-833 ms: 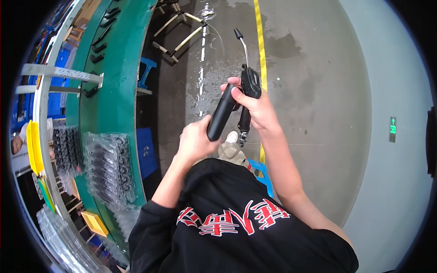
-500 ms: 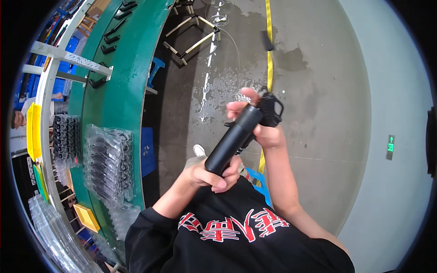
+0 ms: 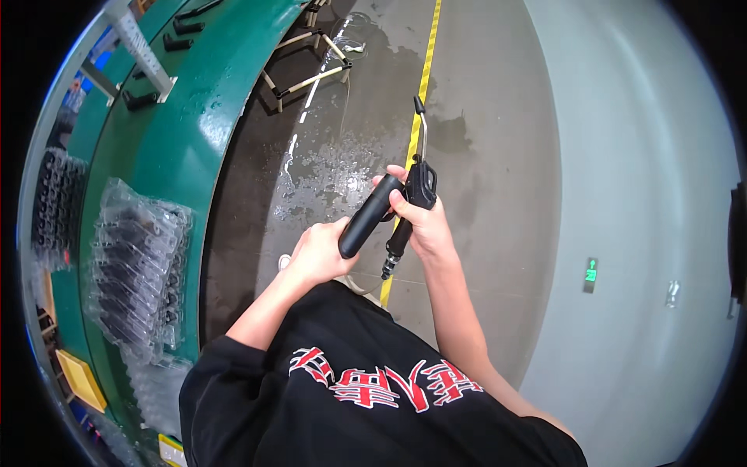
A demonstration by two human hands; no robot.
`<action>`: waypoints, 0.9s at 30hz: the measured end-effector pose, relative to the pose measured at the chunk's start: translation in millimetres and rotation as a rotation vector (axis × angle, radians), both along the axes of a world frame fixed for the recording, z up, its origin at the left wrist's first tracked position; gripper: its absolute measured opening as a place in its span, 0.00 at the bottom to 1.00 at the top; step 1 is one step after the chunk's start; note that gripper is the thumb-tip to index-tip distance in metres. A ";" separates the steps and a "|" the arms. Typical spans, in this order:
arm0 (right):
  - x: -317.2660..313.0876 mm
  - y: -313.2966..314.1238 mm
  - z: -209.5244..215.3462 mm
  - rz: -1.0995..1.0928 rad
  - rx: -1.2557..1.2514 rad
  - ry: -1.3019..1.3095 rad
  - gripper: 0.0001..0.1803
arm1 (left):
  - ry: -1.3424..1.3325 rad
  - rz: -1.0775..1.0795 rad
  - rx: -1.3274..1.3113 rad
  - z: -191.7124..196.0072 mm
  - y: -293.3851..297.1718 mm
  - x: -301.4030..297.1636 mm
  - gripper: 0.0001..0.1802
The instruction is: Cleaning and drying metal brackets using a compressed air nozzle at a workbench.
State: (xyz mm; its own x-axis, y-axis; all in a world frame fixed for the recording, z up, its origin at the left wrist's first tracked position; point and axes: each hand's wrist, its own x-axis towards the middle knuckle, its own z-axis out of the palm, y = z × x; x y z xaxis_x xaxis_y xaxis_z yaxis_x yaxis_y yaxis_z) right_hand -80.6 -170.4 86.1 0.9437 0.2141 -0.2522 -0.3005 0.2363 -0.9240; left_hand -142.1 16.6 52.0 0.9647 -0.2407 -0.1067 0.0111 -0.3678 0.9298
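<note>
A smooth black cylinder [image 3: 367, 219] slants up to the right in front of my chest. My left hand [image 3: 315, 251] is closed around its lower end. In my right hand [image 3: 430, 228] is a black air blow gun [image 3: 421, 185], its thin metal nozzle with a dark tip pointing away from me. The thumb and fingertips of that hand also lie at the cylinder's upper end. A hose fitting [image 3: 388, 266] hangs below the gun's handle. Part of the gun's grip is hidden by my right hand.
To the left runs a long green workbench [image 3: 175, 140] with stacked clear plastic trays [image 3: 140, 268], several black parts [image 3: 178, 43] and a yellow bin [image 3: 81, 380]. A tube-framed rack [image 3: 315, 78] stands beyond on the wet floor [image 3: 334, 156]. A pale wall [image 3: 622, 179] rises on the right.
My view has shifted, so the bench sits farther left. The cylinder and blow gun are lower and farther left in view. The gun's nozzle, blurred before, now shows clearly, pointing away.
</note>
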 end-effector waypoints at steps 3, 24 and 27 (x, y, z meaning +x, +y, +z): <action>-12.7 17.2 -7.8 -0.068 -0.119 -0.017 0.26 | -0.033 0.098 -0.033 -22.8 10.0 -6.5 0.09; -120.7 38.4 -19.7 0.151 -1.024 -0.273 0.19 | 0.822 0.695 -1.901 -114.5 50.5 106.9 0.08; -117.0 39.9 -24.5 0.146 -1.008 -0.291 0.18 | 0.802 0.719 -1.865 -115.5 52.2 105.4 0.07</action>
